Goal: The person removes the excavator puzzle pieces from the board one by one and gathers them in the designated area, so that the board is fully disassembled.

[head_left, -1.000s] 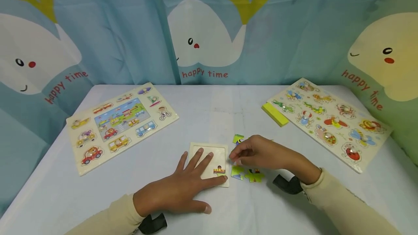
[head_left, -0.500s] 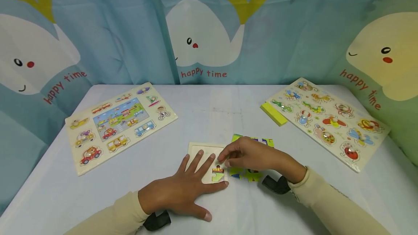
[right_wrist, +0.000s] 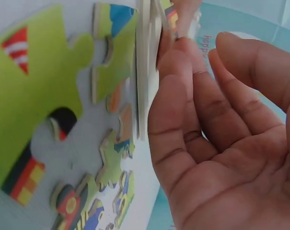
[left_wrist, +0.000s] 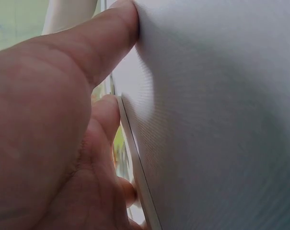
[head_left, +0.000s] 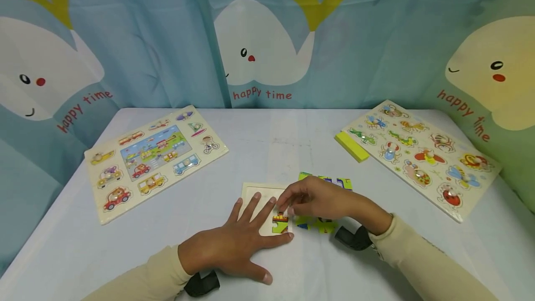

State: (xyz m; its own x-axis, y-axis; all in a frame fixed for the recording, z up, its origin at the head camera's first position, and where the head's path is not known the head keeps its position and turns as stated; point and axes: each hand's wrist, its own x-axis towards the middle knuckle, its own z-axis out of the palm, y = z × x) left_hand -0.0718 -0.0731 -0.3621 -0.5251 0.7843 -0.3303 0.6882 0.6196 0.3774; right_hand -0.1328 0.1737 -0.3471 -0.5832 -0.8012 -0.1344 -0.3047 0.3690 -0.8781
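Observation:
My left hand point(head_left: 236, 245) lies spread on a small square wooden puzzle tray point(head_left: 261, 185), fingers straight across it. A jigsaw piece point(head_left: 280, 227) with a red and yellow picture on green sits in the tray's lower right corner. Over the tray's right side is my right hand point(head_left: 317, 196), its fingers bent and its fingertips right at the upper edge of that piece. In the right wrist view, nothing shows between the thumb point(right_wrist: 245, 60) and the bent fingers point(right_wrist: 171, 110). Several loose green jigsaw pieces point(right_wrist: 34, 86) lie beside the tray, partly hidden under the right hand in the head view.
A vehicle puzzle board point(head_left: 156, 166) lies at the back left. An insect puzzle board point(head_left: 422, 159) lies at the back right, with a yellow block point(head_left: 352, 147) against its left edge. A blue whale-print curtain point(head_left: 167, 36) hangs behind the table.
My right hand has moved left from the loose pieces onto the tray, then stayed near the seated piece. More of the loose pieces now shows. The left hand remains on the tray, shifted slightly.

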